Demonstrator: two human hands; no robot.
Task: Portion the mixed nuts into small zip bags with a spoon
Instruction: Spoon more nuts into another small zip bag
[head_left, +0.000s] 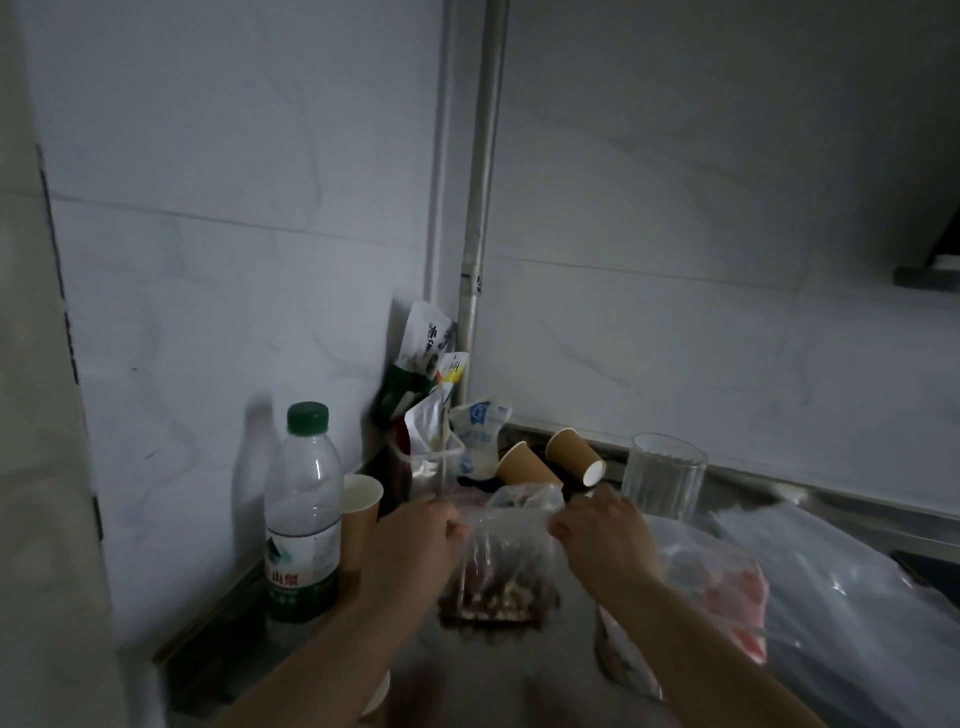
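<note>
A small clear zip bag (501, 566) holding mixed nuts at its bottom hangs upright over the counter in the middle of the view. My left hand (415, 535) pinches the bag's top edge on the left. My right hand (602, 530) pinches the same top edge on the right. The nuts (493, 597) form a dark, speckled heap in the bag's lower part. No spoon shows clearly; a thin pale stick (444, 457) stands in a clear container behind my left hand.
A water bottle (304, 514) with a green cap stands left, a paper cup (361, 514) beside it. Two brown paper cups (550, 460) lie tipped behind the bag, a glass (662, 475) to their right. Snack packets (426, 374) fill the corner. Crumpled plastic bags (779, 587) lie right.
</note>
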